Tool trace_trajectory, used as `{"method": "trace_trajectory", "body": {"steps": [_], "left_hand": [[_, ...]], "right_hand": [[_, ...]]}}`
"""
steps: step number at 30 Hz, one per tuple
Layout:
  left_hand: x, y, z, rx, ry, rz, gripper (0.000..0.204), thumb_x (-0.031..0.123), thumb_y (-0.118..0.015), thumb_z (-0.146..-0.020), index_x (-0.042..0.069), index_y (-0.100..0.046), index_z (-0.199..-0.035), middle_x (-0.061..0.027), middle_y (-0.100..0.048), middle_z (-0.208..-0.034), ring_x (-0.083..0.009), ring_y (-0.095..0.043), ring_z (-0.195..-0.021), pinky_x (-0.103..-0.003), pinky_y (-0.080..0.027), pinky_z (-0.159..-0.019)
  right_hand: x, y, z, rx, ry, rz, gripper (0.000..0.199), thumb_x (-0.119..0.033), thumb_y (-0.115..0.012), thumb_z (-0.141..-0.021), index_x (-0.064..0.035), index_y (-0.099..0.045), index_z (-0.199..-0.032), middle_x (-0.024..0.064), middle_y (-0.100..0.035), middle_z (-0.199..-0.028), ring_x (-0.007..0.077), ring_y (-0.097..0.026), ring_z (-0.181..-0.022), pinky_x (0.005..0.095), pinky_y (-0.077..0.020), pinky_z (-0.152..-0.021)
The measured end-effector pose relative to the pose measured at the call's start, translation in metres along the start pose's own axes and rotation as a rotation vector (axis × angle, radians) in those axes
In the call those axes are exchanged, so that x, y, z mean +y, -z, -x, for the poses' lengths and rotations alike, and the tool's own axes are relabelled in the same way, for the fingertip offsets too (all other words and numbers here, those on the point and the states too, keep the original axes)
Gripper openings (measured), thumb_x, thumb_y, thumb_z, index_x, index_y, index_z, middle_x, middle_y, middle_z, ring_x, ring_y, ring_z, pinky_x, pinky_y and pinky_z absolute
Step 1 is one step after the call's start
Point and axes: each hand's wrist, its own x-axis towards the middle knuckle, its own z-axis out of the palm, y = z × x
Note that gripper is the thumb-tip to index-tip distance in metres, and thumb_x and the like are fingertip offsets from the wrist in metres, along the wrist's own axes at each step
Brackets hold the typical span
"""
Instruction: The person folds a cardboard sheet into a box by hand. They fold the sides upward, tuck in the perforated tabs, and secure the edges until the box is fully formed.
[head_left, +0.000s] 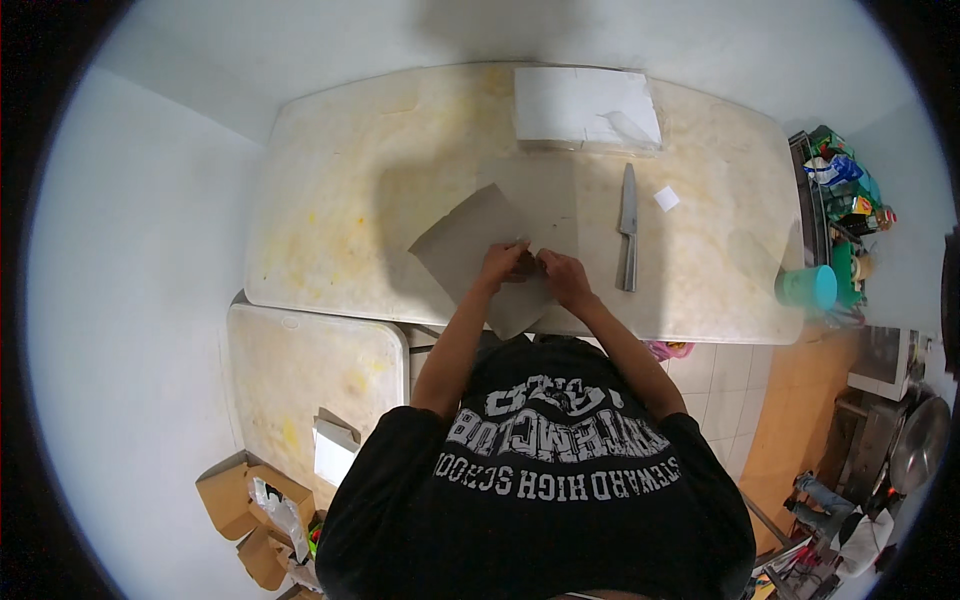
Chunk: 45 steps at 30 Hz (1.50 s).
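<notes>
Knife (628,228): landmark; it lies flat on the pale surface (740,250), blade pointing away from you and handle toward you, an orientation that presumably leaves the grip, not the edge, nearest your body.
Gray sheet (455,240): left of the knife, resting at a slant, with one corner aimed away from you and another at your edge of the surface; its place before your torso probably lets both hands meet over it.
Left hand (505,262): left of the knife, over the gray sheet, fingers bent toward the thumb and little opened; you cannot tell here whether they pinch the sheet or a small piece.
Right hand (567,278): just left of the knife's handle, fingers curled, tips facing those of the left hand; its hold, too, cannot be told. The inward angle of your forearms suggests attention to one shared spot.
White pack (585,108): beyond the knife, at the far edge, likely out of your forearms' way.
White square (667,198): flat, just right of the knife's blade.
Teal cup (806,288): well right of the knife, perhaps set apart from the sheet for safety.
</notes>
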Motion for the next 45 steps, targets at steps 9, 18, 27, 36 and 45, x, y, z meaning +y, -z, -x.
{"method": "trace_trajectory", "body": {"steps": [9, 18, 27, 36, 45], "left_hand": [[-0.027, 0.012, 0.004, 0.080, -0.039, -0.011, 0.018, 0.010, -0.066, -0.081, -0.004, -0.063, -0.092, -0.0138, -0.067, -0.083, -0.0250, -0.069, -0.064, -0.035, -0.058, -0.055], [-0.012, 0.021, -0.002, 0.253, -0.448, -0.866, 0.038, 0.019, -0.070, -0.069, 0.007, -0.062, -0.104, -0.0167, -0.069, -0.080, -0.0269, -0.068, -0.063, -0.038, -0.055, -0.067], [0.006, 0.026, -0.003, 0.105, -0.209, -0.710, 0.022, 0.018, -0.071, -0.067, -0.001, -0.069, -0.078, -0.0147, -0.067, -0.066, -0.0236, -0.068, -0.059, -0.035, -0.057, -0.056], [-0.004, 0.017, 0.026, -0.035, -0.118, -0.491, 0.022, 0.014, -0.072, -0.076, -0.001, -0.070, -0.091, -0.0129, -0.070, -0.079, -0.0209, -0.070, -0.067, -0.034, -0.058, -0.059], [-0.048, -0.015, 0.028, 0.504, -0.653, -0.729, 0.029, 0.026, -0.071, -0.075, 0.002, -0.072, -0.090, -0.0152, -0.071, -0.080, -0.0249, -0.070, -0.071, -0.037, -0.054, -0.070]], "right_hand": [[0.018, -0.010, 0.003, 0.037, -0.354, -0.359, 0.027, -0.019, -0.071, -0.075, -0.0046, -0.068, -0.097, 0.0138, -0.070, -0.084, 0.0222, -0.070, -0.075, 0.0332, -0.0549, -0.071], [0.022, -0.017, -0.005, -0.192, -0.551, -0.494, 0.040, -0.022, -0.069, -0.074, 0.0012, -0.067, -0.107, 0.0158, -0.071, -0.087, 0.0216, -0.070, -0.074, 0.0335, -0.0553, -0.069], [0.010, -0.006, -0.003, -0.293, -0.546, -0.338, 0.037, -0.031, -0.069, -0.075, 0.0026, -0.072, -0.092, 0.0167, -0.071, -0.080, 0.0228, -0.069, -0.072, 0.0351, -0.0538, -0.071], [0.019, -0.014, 0.008, -0.342, -0.608, -0.406, 0.033, -0.027, -0.069, -0.078, 0.0023, -0.072, -0.093, 0.0151, -0.070, -0.078, 0.0215, -0.068, -0.072, 0.0350, -0.0525, -0.069], [0.006, -0.009, 0.002, -0.167, -0.540, -0.473, 0.024, -0.018, -0.060, -0.088, 0.0026, -0.071, -0.097, 0.0141, -0.070, -0.075, 0.0199, -0.068, -0.058, 0.0327, -0.0551, -0.058]]}}
